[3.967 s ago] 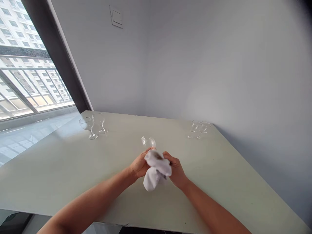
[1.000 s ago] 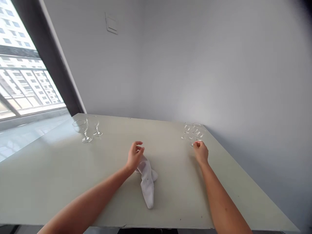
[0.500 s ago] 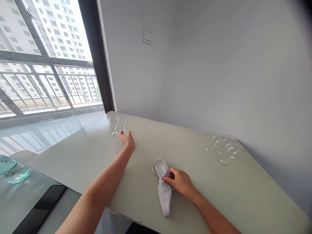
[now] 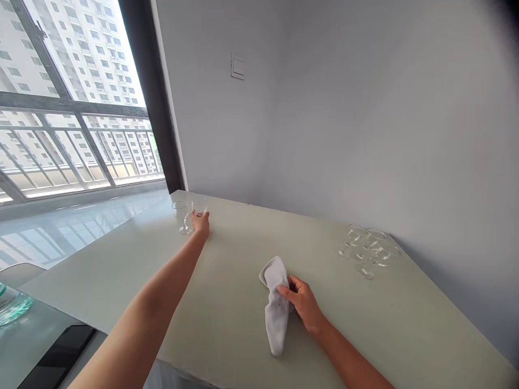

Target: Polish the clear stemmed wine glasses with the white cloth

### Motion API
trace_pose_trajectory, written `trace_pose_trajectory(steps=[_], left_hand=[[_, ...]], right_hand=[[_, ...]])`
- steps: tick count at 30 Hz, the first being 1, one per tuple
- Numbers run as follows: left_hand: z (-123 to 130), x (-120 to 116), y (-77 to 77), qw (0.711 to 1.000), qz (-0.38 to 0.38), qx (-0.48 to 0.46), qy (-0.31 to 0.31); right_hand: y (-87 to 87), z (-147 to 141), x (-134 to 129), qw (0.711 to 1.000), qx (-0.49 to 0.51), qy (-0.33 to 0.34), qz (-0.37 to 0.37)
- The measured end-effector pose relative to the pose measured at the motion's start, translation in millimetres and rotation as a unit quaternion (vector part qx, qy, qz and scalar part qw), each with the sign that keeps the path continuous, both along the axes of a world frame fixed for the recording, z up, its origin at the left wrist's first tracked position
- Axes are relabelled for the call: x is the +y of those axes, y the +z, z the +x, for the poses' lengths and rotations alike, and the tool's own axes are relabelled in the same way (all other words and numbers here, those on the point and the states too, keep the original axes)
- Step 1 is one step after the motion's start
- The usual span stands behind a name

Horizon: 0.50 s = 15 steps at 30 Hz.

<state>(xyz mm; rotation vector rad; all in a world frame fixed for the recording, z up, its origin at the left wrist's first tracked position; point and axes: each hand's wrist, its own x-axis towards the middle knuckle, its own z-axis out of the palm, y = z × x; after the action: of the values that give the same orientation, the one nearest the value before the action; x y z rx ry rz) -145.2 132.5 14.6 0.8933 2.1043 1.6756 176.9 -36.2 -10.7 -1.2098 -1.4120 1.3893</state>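
My left hand point(image 4: 200, 222) reaches to the far left of the table, its fingers closed round the stem of a wine glass point(image 4: 199, 203). That glass's foot is hidden behind the hand. Just left of it stands a second clear wine glass point(image 4: 180, 209), upright. Nearer to me, my right hand point(image 4: 303, 301) pinches a pale grey cloth point(image 4: 277, 313) between thumb and fingers. The cloth is bunched at its middle and hangs down in a narrow tail, above or on the tabletop; I cannot tell which.
Several clear stemmed glasses point(image 4: 375, 248) form a cluster at the right, by the wall. The pale table point(image 4: 227, 302) meets grey walls at the back. Lower left, a dark phone point(image 4: 60, 356) and a greenish transparent container point(image 4: 14, 307) rest on a lower glassy surface.
My left hand has moved forward and left from beside the glasses' feet and has closed on the right-hand glass of the pair. My right hand still grips the cloth. The view has shifted slightly.
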Motion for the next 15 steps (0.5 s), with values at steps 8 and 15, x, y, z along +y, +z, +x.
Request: trace_pose_trajectory(steps=[8,15], left_hand=[[75.5,-41.0,4.0,0.982,-0.007,0.106,-0.159],[158.7,-103.9,-12.1,0.907,-0.006,0.185,-0.378]], right_hand=[[8.1,23.5,9.2,0.981,0.037,-0.166,0.089],[22.5,44.2,16.3,0.945,0.116,-0.295,0.084]])
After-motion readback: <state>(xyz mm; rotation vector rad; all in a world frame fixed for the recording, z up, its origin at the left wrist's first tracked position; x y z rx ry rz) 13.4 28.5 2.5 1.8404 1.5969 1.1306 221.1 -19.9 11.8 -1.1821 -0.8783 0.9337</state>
